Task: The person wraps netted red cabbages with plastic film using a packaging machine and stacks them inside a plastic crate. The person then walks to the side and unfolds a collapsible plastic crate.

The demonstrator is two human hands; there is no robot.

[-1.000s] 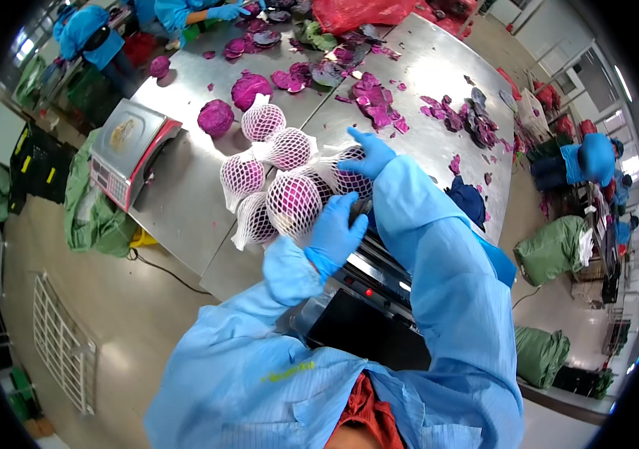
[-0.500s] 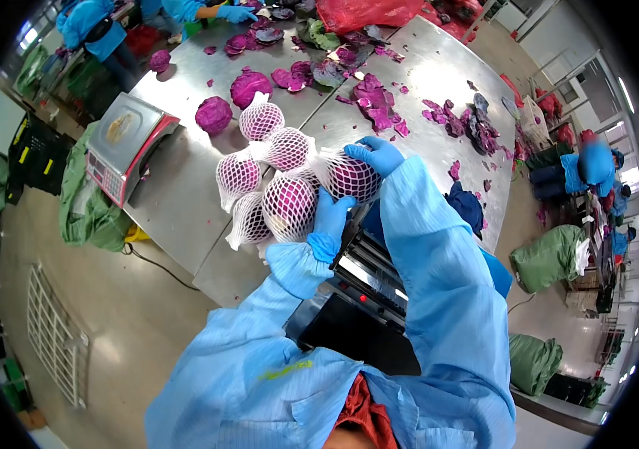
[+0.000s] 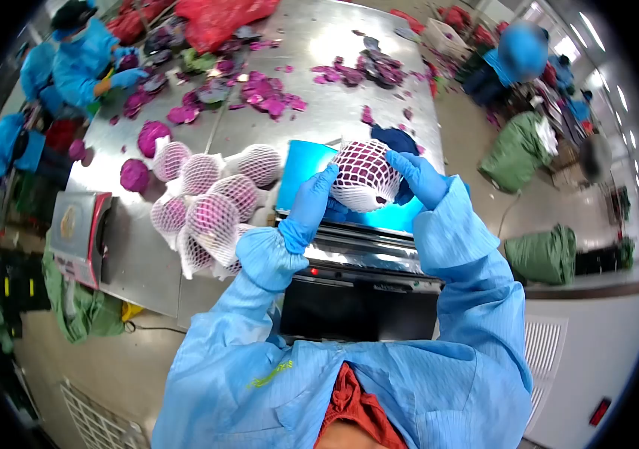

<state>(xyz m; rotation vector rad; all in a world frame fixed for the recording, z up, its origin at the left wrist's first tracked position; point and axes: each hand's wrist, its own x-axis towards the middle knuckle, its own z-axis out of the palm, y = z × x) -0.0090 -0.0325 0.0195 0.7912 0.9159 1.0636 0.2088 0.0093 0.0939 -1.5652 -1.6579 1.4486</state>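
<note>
Between my two blue-gloved hands is a purple cabbage in a white foam net (image 3: 366, 174). My left hand (image 3: 312, 203) grips its left side, and my right hand (image 3: 418, 179) grips its right side. The cabbage is held over a bright blue surface (image 3: 300, 166) at the back of a black and silver machine (image 3: 360, 258). A dark blue cloth (image 3: 394, 140) lies just behind the cabbage, partly hidden by it. Left of my hands, several more netted cabbages (image 3: 211, 217) are heaped on the metal table (image 3: 136, 258).
Two bare cabbages (image 3: 134, 175) lie beyond the netted heap. A scale (image 3: 78, 228) stands at the table's left edge. Loose purple leaves (image 3: 267, 93) and a red bag (image 3: 222, 22) are farther back. Co-workers (image 3: 87, 63) stand at the far left; another person is at the right.
The view has turned right. Both hands have moved right from the heap with one netted cabbage, which is now over the blue surface.
</note>
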